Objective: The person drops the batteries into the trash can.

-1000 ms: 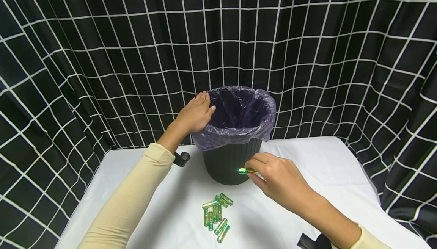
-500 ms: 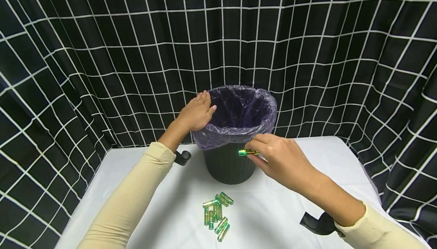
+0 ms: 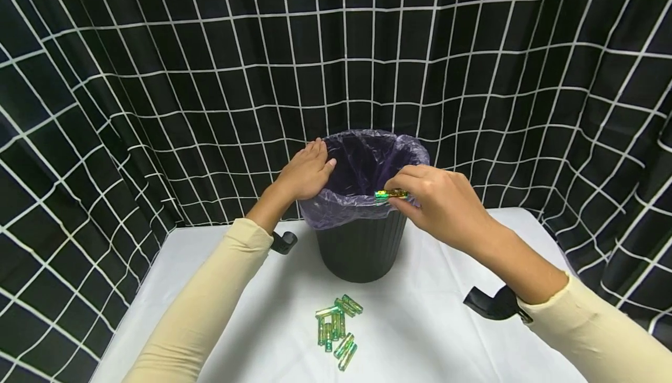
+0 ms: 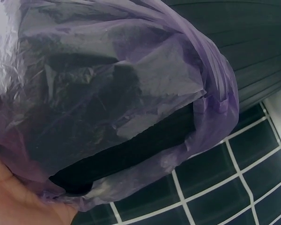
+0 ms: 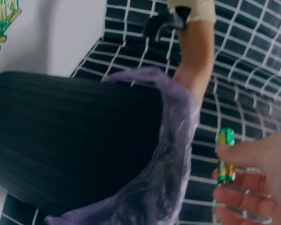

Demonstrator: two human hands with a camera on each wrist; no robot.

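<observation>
My right hand (image 3: 441, 202) pinches a green and gold battery (image 3: 390, 194) between thumb and fingers, over the near right rim of a dark ribbed trash can (image 3: 359, 252). In the right wrist view the same battery (image 5: 226, 157) shows both its ends past the thumb. A purple plastic bag (image 3: 341, 211) lines the can and folds out over its rim. My left hand (image 3: 306, 172) rests with fingers extended on the can's left rim, on the bag. Several more batteries (image 3: 336, 327) lie in a loose cluster on the white tabletop in front of the can.
A white cloth (image 3: 420, 324) covers the table. Black curtains (image 3: 252, 80) with a white grid stand behind and at both sides, close behind the can. Each wrist wears a black camera mount (image 3: 493, 303).
My right hand has lifted the battery from low in front of the can up to its rim. The left hand stays on the rim.
</observation>
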